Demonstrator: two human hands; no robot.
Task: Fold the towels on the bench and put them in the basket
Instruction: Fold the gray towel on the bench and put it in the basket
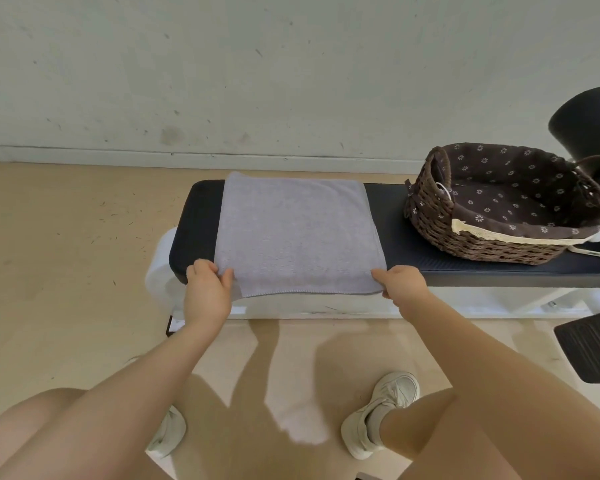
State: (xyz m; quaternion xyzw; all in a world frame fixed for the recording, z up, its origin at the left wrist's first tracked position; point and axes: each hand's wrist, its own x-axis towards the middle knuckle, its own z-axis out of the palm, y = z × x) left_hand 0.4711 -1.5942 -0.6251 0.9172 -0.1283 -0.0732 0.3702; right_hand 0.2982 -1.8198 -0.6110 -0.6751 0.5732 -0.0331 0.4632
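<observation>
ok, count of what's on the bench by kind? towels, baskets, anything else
Towels: 1, the grey towel, near corners pinched by the left hand and right hand
Baskets: 1, the wicker basket
Phones: 1, the phone beside the basket
Total: 3

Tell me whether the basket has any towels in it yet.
Empty: the basket shows only its flowered lining; the one towel lies on the bench.

We see a soft matt cloth towel (297, 233) on the bench's (395, 233) dark matt padding (finely ribbed), beside a rough woven wicker basket (430, 216).
</observation>
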